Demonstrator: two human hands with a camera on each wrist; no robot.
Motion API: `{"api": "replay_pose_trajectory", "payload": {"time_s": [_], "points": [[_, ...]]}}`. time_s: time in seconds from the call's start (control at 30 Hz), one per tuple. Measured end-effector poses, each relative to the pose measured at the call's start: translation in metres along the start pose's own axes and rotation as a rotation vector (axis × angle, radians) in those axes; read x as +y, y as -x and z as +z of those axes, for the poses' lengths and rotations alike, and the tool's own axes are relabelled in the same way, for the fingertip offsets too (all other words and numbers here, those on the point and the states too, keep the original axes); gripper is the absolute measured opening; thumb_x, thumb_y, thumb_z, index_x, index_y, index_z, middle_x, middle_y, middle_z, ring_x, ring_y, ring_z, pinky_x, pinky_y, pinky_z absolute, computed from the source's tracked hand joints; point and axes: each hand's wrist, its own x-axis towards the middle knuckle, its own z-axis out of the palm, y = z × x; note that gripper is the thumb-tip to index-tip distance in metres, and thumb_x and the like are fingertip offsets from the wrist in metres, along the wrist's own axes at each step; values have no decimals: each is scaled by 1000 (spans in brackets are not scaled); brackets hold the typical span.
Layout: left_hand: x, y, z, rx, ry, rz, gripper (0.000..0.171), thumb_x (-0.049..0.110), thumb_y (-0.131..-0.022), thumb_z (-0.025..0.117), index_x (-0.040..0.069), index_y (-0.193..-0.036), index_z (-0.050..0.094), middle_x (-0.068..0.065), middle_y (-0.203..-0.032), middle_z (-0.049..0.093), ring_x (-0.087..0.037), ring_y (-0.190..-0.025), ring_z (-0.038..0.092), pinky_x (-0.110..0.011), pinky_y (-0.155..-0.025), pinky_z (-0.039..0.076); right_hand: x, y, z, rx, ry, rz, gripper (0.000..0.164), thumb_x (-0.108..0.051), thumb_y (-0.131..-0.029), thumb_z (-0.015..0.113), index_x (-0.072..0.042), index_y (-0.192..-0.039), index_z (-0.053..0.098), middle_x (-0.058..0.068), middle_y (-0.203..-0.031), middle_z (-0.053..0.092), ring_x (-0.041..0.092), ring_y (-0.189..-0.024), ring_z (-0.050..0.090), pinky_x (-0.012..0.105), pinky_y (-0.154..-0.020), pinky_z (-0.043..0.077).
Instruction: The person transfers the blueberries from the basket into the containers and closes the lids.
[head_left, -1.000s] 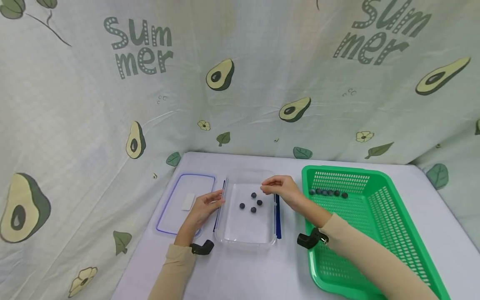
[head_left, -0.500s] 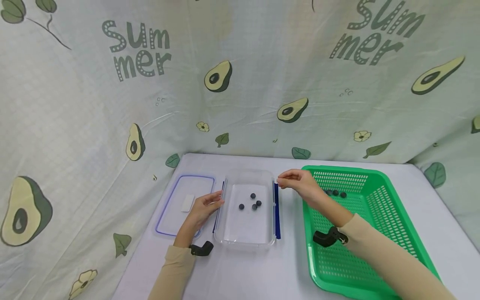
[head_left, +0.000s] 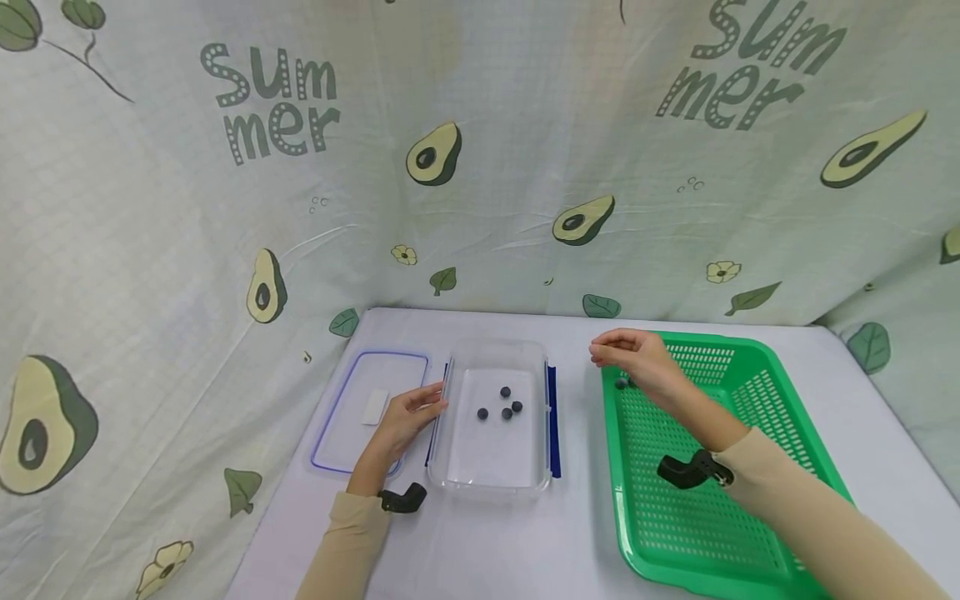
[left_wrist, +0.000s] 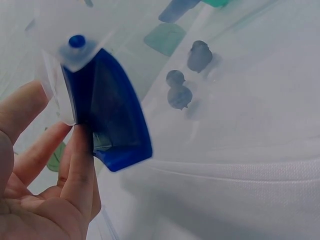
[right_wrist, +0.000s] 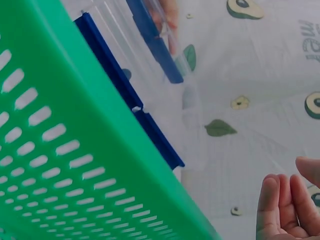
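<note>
Shifted right since the earlier frame, the right hand (head_left: 636, 358) hovers, thumb parted from fingers and holding nothing, above the slotted green basket (head_left: 626, 517), partly hiding its dark berries (head_left: 621, 384), while the left hand (head_left: 405, 421), fingers extended, touches the clear plastic box (head_left: 491, 485) containing four round berries (head_left: 482, 413).

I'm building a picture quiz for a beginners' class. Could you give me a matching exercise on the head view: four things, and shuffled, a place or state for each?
1. clear container
2. green basket
3. blue-edged lid
4. left hand

A. right of the container, with slotted walls
B. touching the container's left side
C. four dark berries inside
D. flat on the white table, left of the container

Pairs: 1-C, 2-A, 3-D, 4-B
</note>
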Motion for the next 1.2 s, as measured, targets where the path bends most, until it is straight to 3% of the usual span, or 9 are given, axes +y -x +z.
{"api": "replay_pose_trajectory", "payload": {"time_s": [0.3, 0.7, 1.0, 1.2], "points": [[1, 0, 1, 2, -1, 3, 48, 10, -87, 78, 2, -133, 63, -14, -120, 62, -17, -104, 61, -20, -87, 52, 2, 12, -26, 23, -109, -21, 10, -7, -94, 70, 1, -100, 70, 6, -91, 74, 17, -82, 70, 27, -79, 57], [1, 1, 1, -3, -6, 1, 49, 9, -88, 77, 0, -134, 61, -15, -121, 61, -14, -103, 61, -19, -88, 51, 12, 34, -63, 166, 24, 14, 21, -19, -94, 71, -1, -106, 70, -7, -92, 73, 7, -86, 68, 19, -78, 55], [0, 0, 1, 15, -34, -6, 49, 13, -88, 78, 4, -133, 63, -14, -120, 63, -16, -103, 61, -19, -86, 51, 26, 42, -84, 291, -18, 25, 12, -12, -93, 72, -5, -103, 73, -9, -88, 72, 3, -80, 69, 15, -75, 54], [-1, 1, 1, 12, -20, -5, 49, 12, -90, 76, 2, -135, 61, -15, -124, 60, -16, -106, 59, -19, -88, 51, 39, 45, -92, 348, 54, 53, 17, -13, -94, 71, -1, -106, 71, -9, -86, 72, 3, -79, 69, 14, -76, 53]]}}
